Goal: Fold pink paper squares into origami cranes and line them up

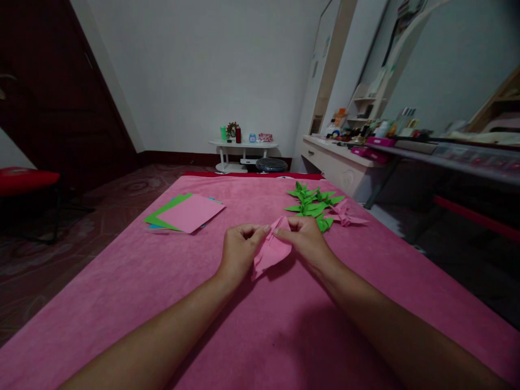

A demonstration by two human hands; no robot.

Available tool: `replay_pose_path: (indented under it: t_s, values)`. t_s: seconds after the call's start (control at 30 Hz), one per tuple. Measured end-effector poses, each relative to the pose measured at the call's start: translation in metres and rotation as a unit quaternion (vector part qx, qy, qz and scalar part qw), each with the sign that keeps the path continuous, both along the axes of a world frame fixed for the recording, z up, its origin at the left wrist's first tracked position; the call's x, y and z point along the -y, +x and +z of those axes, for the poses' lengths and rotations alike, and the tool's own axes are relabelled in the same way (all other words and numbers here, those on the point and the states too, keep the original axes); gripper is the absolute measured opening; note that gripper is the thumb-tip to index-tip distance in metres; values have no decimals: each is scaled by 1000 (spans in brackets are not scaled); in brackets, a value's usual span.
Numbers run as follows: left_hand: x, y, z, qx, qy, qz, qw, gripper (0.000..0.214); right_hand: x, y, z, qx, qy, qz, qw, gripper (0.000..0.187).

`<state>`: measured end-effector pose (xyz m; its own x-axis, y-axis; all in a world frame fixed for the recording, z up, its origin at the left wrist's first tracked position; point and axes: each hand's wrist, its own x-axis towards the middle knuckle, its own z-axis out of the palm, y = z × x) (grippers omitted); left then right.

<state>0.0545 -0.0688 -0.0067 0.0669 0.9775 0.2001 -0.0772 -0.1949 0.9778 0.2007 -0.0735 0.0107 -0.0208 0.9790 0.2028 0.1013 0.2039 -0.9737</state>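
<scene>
A partly folded piece of pink origami paper (273, 252) is held between my two hands, just above the pink cloth. My left hand (242, 244) pinches its left side, thumb on top. On the other side, my right hand (304, 236) grips it with the thumb pressed near the middle folds. The fingers beneath the paper are partly hidden. Beyond my right hand lie several folded green paper cranes (311, 203) in a cluster, with a folded pink paper crane (346, 214) at their right.
A stack of square paper sheets (190, 212), pink on top with green and blue below, lies at the left on the pink cloth (162, 292). A white shelf table (244, 144) stands by the far wall. A cluttered dresser (337, 154) is at the right, a red chair (26, 181) at the left.
</scene>
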Motion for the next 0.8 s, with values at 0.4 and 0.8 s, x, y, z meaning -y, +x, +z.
replay_pose_path:
  t_s: [0.4, 0.8]
  values:
    - [10, -5, 11, -127, 160, 65, 977, 21, 9, -8, 8, -13, 28, 24, 999, 26]
    - [-4, -9, 13, -48, -14, -113, 992, 27, 0, 2, 2, 50, 79, -25, 995, 32]
